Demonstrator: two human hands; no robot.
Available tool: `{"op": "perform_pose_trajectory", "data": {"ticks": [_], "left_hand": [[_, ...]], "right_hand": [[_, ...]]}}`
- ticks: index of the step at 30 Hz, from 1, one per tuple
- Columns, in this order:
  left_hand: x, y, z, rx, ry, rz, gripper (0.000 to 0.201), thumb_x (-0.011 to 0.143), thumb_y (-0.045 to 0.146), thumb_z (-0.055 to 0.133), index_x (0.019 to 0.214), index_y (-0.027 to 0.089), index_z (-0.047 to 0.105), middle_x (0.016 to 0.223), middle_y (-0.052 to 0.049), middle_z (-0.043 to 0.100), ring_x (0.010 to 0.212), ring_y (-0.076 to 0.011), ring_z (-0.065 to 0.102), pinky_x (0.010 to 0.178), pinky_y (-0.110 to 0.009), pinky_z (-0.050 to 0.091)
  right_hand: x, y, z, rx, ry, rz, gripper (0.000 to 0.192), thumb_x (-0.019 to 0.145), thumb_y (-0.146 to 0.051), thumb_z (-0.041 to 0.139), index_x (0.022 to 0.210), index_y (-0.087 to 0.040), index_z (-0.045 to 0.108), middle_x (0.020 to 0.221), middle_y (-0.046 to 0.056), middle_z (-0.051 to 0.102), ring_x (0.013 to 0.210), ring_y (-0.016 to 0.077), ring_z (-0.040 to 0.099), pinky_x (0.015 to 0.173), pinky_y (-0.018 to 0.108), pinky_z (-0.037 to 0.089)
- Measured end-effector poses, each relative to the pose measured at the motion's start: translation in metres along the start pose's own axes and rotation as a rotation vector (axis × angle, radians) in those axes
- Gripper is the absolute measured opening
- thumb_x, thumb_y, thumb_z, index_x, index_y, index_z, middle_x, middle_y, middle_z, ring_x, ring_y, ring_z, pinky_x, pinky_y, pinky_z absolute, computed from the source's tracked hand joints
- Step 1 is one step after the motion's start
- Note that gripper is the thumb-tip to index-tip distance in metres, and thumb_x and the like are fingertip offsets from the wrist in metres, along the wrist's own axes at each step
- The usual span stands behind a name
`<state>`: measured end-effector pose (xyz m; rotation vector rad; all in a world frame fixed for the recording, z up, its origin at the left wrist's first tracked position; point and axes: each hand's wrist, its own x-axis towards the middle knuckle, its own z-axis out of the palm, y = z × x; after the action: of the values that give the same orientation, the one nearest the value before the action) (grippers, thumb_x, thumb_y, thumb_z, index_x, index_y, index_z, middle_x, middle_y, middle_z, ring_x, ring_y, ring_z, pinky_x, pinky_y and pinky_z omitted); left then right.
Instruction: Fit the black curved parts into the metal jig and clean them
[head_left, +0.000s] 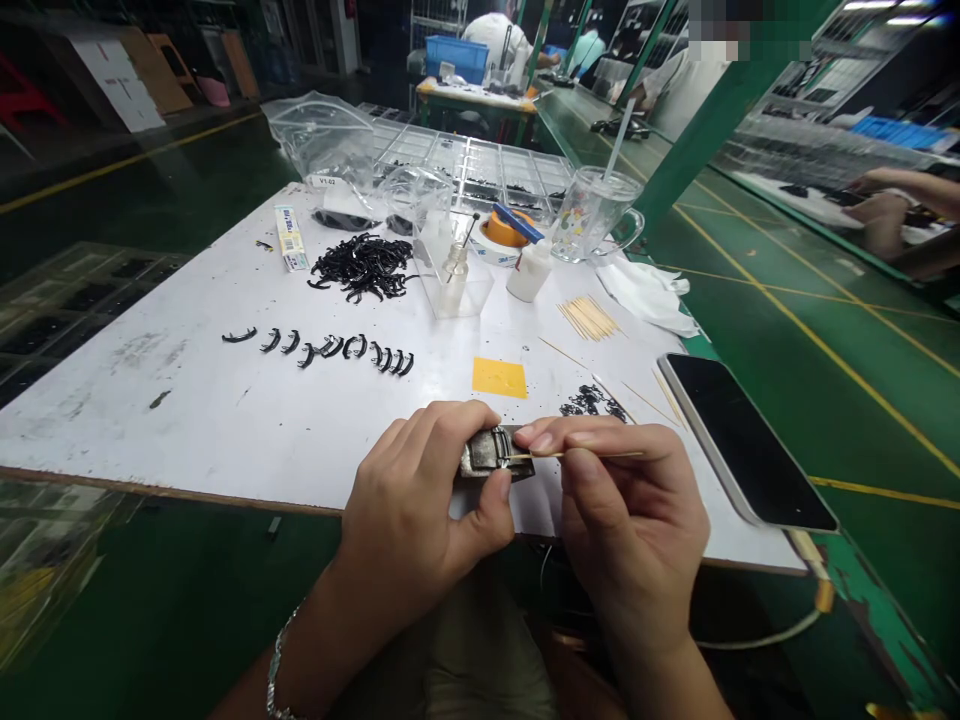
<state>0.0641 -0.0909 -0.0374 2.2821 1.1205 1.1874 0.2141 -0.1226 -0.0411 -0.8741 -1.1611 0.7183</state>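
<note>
My left hand (pixel 431 495) is closed on a small grey metal block (pixel 480 455) at the table's front edge. A curved black piece (pixel 502 447) sits on that block between thumb and forefinger. In my right hand (pixel 630 500) a thin wooden toothpick (pixel 551 455) is pinched, its tip at the curved piece. Beyond the hands lie a yellow square (pixel 500 378) and a scatter of tiny black parts (pixel 592 402). To the left, several curved black pieces (pixel 360 350) form a row, with a larger heap of black pieces (pixel 361 265) behind them.
A toothpick pile (pixel 589 318), a white bottle (pixel 529 272), a clear tray (pixel 454 285) with a small glass bottle, tape rolls (pixel 506 230) and a glass mug (pixel 596 215) stand farther back. A phone (pixel 742 440) lies at the right edge. Other people work beyond.
</note>
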Motion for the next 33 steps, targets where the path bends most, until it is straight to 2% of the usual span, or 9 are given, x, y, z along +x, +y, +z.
{"op": "perform_pose_trajectory", "data": {"ticks": [10, 33], "left_hand": [[0.0003, -0.0001, -0.0009, 0.002, 0.007, 0.003, 0.016, 0.096, 0.026, 0.049, 0.111, 0.021, 0.049, 0.097, -0.003, 0.068, 0.083, -0.0175, 0.065, 0.07, -0.03, 0.05], [0.001, -0.0013, 0.0001, -0.001, 0.013, 0.013, 0.017, 0.096, 0.026, 0.049, 0.112, 0.02, 0.05, 0.096, -0.001, 0.067, 0.081, -0.0166, 0.063, 0.069, -0.028, 0.047]], "right_hand": [[-0.0006, -0.001, 0.0007, -0.054, 0.011, -0.043, 0.019, 0.094, -0.009, 0.06, 0.1, -0.025, 0.067, 0.093, 0.001, 0.074, 0.092, 0.0168, 0.073, 0.091, 0.037, 0.059], [0.0005, 0.0024, 0.0003, 0.006, 0.017, -0.083, 0.021, 0.093, -0.004, 0.059, 0.102, -0.021, 0.067, 0.094, 0.001, 0.075, 0.093, 0.0157, 0.074, 0.09, 0.035, 0.06]]}}
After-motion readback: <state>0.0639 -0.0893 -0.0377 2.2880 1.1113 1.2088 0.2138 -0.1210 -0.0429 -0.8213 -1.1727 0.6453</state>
